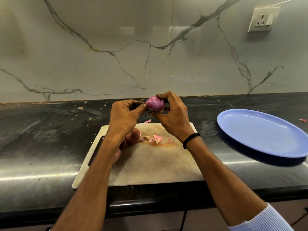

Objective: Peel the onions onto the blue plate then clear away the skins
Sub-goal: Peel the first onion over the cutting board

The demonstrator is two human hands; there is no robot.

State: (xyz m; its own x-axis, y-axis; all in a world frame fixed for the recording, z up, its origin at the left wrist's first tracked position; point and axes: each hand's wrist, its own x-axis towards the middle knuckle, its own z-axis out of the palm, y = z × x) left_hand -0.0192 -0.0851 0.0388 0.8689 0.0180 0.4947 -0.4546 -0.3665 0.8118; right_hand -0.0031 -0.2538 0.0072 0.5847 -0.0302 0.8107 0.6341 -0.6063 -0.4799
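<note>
Text check | I can read no lettering, brand, number or sign | wall socket (263, 19), blue plate (260, 130), cutting board (158, 164): no legible marks.

Stained cutting board (155, 164) on counter (50, 130) — socket (263, 19) above.

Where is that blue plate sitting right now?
In the head view, the blue plate lies on the dark counter at far right, beside the cutting board and below the wall socket.
</note>
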